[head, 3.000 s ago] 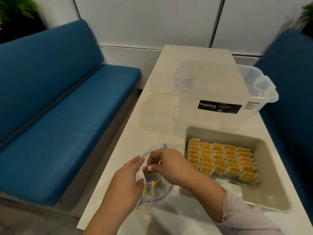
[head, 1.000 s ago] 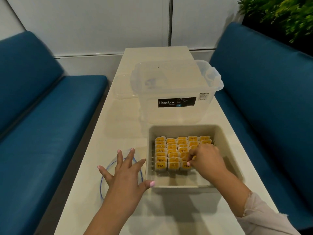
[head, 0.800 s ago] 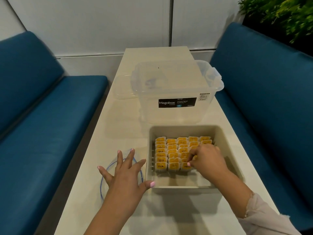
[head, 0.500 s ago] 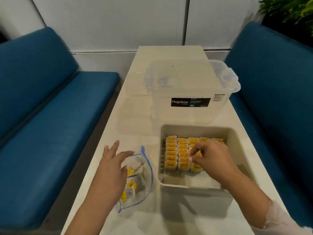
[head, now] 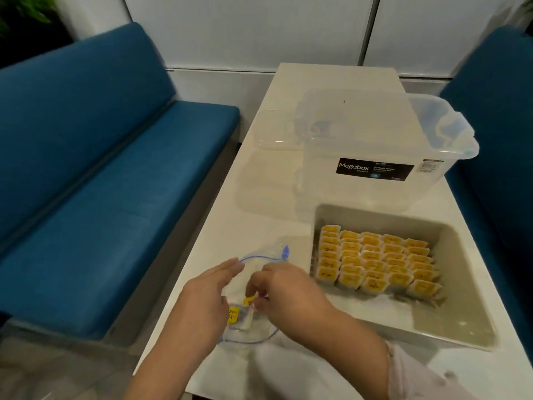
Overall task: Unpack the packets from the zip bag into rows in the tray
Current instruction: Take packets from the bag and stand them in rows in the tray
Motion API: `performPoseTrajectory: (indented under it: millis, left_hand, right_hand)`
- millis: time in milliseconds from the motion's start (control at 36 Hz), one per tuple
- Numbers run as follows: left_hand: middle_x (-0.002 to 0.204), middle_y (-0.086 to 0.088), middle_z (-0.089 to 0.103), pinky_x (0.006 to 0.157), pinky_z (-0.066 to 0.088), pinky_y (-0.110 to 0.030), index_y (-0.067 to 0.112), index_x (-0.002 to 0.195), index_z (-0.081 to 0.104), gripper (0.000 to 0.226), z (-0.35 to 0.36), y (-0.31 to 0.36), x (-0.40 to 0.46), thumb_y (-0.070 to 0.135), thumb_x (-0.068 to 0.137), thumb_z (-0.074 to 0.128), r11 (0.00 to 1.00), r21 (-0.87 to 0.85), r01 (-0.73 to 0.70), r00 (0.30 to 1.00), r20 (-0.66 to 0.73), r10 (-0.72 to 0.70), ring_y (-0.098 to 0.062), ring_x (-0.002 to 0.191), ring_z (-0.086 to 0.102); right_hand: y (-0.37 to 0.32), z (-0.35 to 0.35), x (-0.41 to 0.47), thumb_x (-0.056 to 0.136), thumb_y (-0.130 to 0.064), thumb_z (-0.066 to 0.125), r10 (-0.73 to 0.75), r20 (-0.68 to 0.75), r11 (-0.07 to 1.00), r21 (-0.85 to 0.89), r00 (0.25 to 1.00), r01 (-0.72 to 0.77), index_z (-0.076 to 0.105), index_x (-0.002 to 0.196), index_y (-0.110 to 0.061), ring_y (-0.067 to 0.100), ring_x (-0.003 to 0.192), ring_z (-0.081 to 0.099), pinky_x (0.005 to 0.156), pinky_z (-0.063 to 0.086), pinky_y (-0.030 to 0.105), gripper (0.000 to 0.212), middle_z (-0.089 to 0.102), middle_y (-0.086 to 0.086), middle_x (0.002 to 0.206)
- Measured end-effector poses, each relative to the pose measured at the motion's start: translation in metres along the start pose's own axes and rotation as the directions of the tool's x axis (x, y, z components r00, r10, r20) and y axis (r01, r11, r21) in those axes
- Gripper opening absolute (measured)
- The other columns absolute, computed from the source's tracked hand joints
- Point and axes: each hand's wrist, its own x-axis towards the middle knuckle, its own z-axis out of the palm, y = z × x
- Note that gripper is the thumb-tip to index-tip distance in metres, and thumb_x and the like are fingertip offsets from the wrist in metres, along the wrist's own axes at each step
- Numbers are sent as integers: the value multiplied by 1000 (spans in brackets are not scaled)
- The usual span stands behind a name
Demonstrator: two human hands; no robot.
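The clear blue-edged zip bag (head: 261, 287) lies on the white table (head: 331, 79), left of the beige tray (head: 450, 336) of rowed yellow packets (head: 375, 262). Left hand (head: 202, 307) rests flat on it; right hand (head: 284, 295) pinches one yellow packet (head: 249, 301) inside.

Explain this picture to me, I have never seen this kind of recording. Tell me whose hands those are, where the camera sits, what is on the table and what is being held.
No machine here: a person works bare-handed, filmed by a camera on their head looking down. On the white table lies a clear zip bag with a few yellow packets left inside. The left hand rests on the bag with straight fingers. The right hand reaches into it and pinches one packet. Beside the bag sits a beige tray, with rows of packets in its far part. Behind it stands a clear storage box.
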Motion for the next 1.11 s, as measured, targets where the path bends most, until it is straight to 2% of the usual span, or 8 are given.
performPoseTrajectory:
  millis: [222, 361, 500, 639, 750, 861, 972, 1111]
  left_hand:
    - [124, 27, 46, 81, 23, 12, 38, 114, 57, 76, 2, -8, -17, -26, 75, 42, 992, -122, -44, 999, -32, 41, 38, 100, 33]
    - [127, 26, 46, 82, 23, 12, 37, 116, 57, 74, 5, -11, -24, -24, 77, 44, 991, -127, -41, 999, -26, 38, 14, 115, 42]
    - [127, 28, 45, 82, 23, 12, 35, 118, 58, 70, 5, -12, -25, -21, 78, 47, 991, -125, -46, 999, -18, 44, 23, 109, 38]
    - [126, 27, 45, 78, 22, 13, 29, 121, 59, 62, 5, -10, -25, -18, 82, 47, 987, -160, -16, 1000, 13, 18, 16, 108, 41]
    - [128, 25, 43, 80, 19, 14, 28, 124, 56, 62, 5, -10, -27, -17, 83, 47, 990, -135, -36, 999, 23, 40, 14, 111, 39]
    - [127, 25, 41, 81, 19, 14, 27, 125, 56, 65, 6, -11, -26, -19, 81, 44, 992, -117, -53, 998, 26, 56, 19, 109, 36]
    - [126, 25, 40, 83, 17, 14, 24, 125, 56, 58, 6, -8, -25, -15, 84, 44, 992, -113, -53, 998, 33, 57, 15, 111, 37]
    - [127, 22, 43, 85, 17, 13, 22, 124, 57, 58, 5, -6, -27, -16, 82, 42, 992, -113, -47, 998, 41, 52, 13, 113, 38]
  right_hand:
    - [-11, 47, 9, 91, -8, 53, 97, 173, 978, -199, 980, -61, 56, 119, -9, 33, 106, 57, 83, 45, 37, 29, 58, 13, 115]
    - [-11, 62, 12, 93, -21, 51, 172, 118, 960, -242, 978, -139, 49, 119, -8, 32, 103, 59, 76, 44, 35, 29, 56, 12, 116]
    - [-9, 72, 14, 93, -32, 53, 176, 83, 954, -262, 981, -149, 44, 123, -10, 32, 100, 60, 69, 35, 33, 38, 56, 11, 114]
    - [-9, 70, 14, 92, -28, 54, 176, 113, 957, -252, 978, -143, 58, 105, -11, 31, 99, 60, 75, 42, 33, 22, 58, 10, 111]
    - [-10, 71, 14, 92, -24, 53, 170, 107, 960, -244, 980, -139, 55, 110, -11, 31, 97, 62, 73, 42, 33, 22, 61, 11, 108]
    - [-13, 79, 16, 92, -27, 51, 127, 78, 965, -241, 989, -105, 42, 129, -13, 31, 99, 61, 81, 48, 37, 40, 58, 10, 116]
    - [-16, 84, 22, 97, -21, 45, 60, 157, 936, -352, 986, -1, 40, 135, -9, 30, 121, 49, 96, 46, 40, 40, 42, 14, 138]
    - [-22, 84, 24, 98, -13, 45, 46, 242, 860, -503, 969, 85, 39, 137, -5, 32, 129, 41, 105, 39, 42, 40, 39, 19, 141]
